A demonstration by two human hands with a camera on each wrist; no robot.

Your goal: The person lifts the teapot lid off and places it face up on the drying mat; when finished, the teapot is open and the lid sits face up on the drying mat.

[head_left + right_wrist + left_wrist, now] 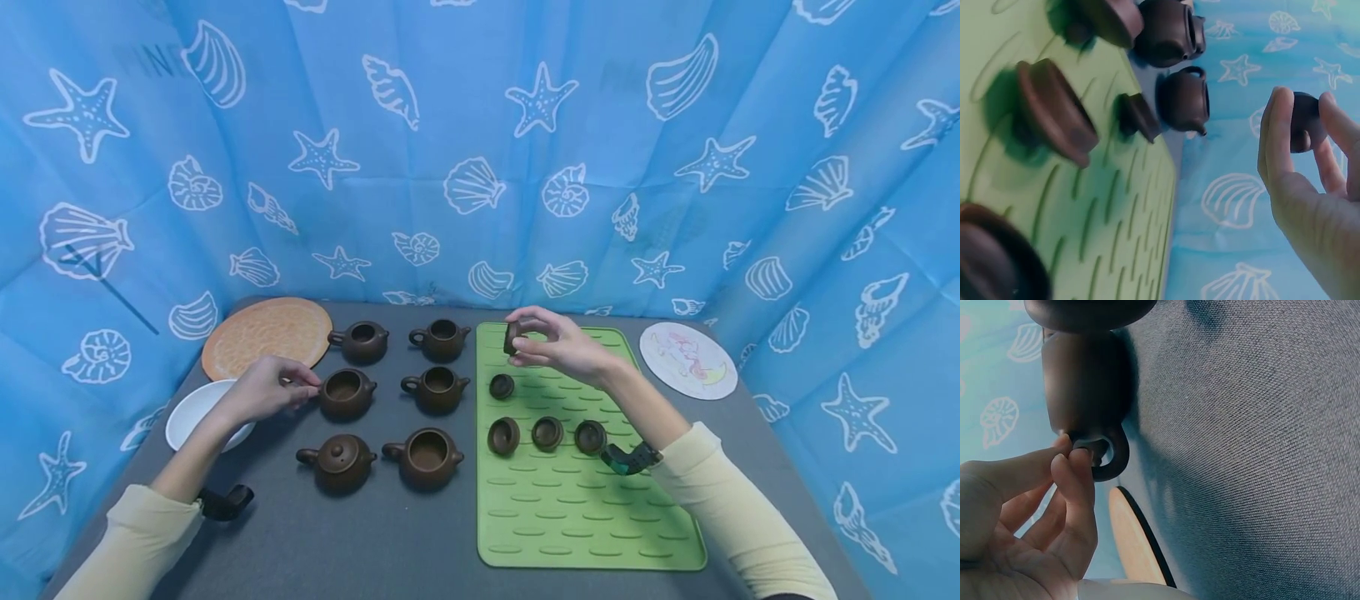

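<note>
Thumb and fingertips of my left hand pinch the ring handle of a brown, lidless teapot on the grey table. This pot is the middle one in the left column, its opening facing up. Over the far left part of a green mat, my right hand holds a small dark teapot lid raised on its edge. In the right wrist view, the lid's round knob shows between thumb and fingers. Below it several more lids lie upside down on the mat, one lid nearest the hand.
Around the gripped pot stand several teapots; the front left one wears its lid, the front right pot is uncovered. A white bowl and a round pizza-patterned board lie left. At far right is a white disc with a drawing.
</note>
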